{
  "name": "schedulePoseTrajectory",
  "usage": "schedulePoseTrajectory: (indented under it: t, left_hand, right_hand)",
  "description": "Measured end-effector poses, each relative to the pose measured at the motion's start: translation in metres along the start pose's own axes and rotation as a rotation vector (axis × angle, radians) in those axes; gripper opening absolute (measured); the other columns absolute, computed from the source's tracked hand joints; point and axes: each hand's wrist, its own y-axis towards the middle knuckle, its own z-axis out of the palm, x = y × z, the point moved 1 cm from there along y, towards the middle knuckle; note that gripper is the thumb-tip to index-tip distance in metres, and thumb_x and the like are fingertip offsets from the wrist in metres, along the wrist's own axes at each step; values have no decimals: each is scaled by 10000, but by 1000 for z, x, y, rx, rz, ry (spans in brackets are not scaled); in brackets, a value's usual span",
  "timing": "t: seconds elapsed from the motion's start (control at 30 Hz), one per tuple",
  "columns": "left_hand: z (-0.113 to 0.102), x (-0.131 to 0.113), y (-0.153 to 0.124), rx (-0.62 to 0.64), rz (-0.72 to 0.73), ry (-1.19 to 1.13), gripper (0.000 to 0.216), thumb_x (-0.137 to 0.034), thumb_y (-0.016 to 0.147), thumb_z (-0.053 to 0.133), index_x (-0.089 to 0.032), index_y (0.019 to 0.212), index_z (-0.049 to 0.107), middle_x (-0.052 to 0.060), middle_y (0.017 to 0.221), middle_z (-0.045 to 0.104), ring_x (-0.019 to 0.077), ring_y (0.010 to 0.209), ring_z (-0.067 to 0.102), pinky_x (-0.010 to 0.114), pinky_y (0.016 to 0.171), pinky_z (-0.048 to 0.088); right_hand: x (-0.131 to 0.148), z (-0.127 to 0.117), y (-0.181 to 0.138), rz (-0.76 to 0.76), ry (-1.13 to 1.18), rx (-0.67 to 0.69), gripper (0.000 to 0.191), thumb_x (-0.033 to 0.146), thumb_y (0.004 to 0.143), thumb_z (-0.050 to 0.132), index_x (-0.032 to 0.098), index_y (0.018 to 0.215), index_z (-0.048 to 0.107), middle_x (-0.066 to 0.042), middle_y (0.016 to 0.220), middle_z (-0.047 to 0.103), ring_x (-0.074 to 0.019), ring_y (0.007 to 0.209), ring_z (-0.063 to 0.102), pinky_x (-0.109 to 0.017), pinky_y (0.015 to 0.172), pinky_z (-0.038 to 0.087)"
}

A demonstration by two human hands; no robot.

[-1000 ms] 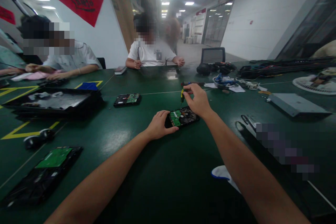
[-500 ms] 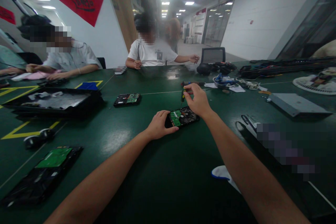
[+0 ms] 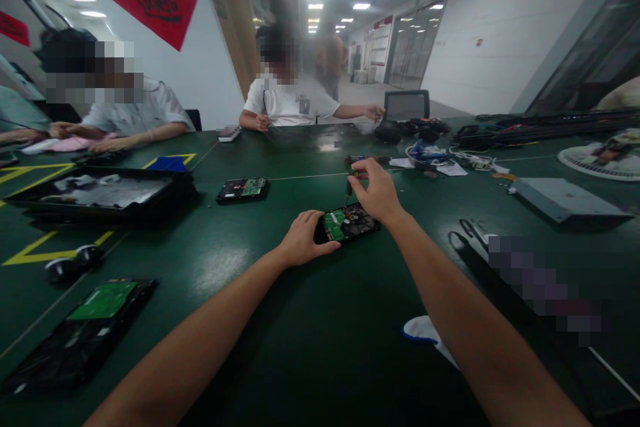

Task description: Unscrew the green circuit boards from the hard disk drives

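A black hard drive (image 3: pixel 349 222) with a green circuit board lies on the dark green table (image 3: pixel 300 320) in front of me. My left hand (image 3: pixel 303 239) grips its near left end, thumb along the front edge. My right hand (image 3: pixel 377 192) is closed on a small screwdriver (image 3: pixel 349 188) with a dark and yellow handle, held upright with its tip over the drive's far edge.
A second hard drive (image 3: pixel 243 189) lies further left, a third (image 3: pixel 85 330) at the near left. A black tray (image 3: pixel 97 193) sits at the left. Tools and cables (image 3: pixel 430 153) crowd the far right, beside a grey box (image 3: pixel 563 199). Two people sit across the table.
My right hand has lowered the screwdriver a little toward the drive. The person at the far end has stretched an arm out to the right.
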Motion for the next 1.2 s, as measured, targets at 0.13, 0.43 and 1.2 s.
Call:
schedulePoseTrajectory:
  t: [0.13,0.43,1.2]
  left_hand:
    - [0,-1,0,2,0,-2,838,-718,766,724,-209,1401,525,158,1392,587,368,1327,528,555,1140,423]
    - [0,-1,0,-3,-2,0,873,-734,763,715,-178,1407,521,172,1393,584,367,1332,523,541,1141,426]
    - [1,1,0,-4,7,15,861,-750,774,696,-197,1408,512,160,1398,579,362,1337,521,537,1145,424]
  right_hand:
    - [1,0,0,35,20,-9,193,301,917,647,233,1093,605,-98,1072,688,-275,972,669,-469,882,571]
    - [1,-1,0,9,-1,-6,173,272,935,619,225,1101,606,-109,1110,677,-262,955,674,-462,885,576]
    - [0,0,-1,-24,-27,34,290,220,927,618,217,1217,622,-116,1191,665,-257,998,675,-458,929,567]
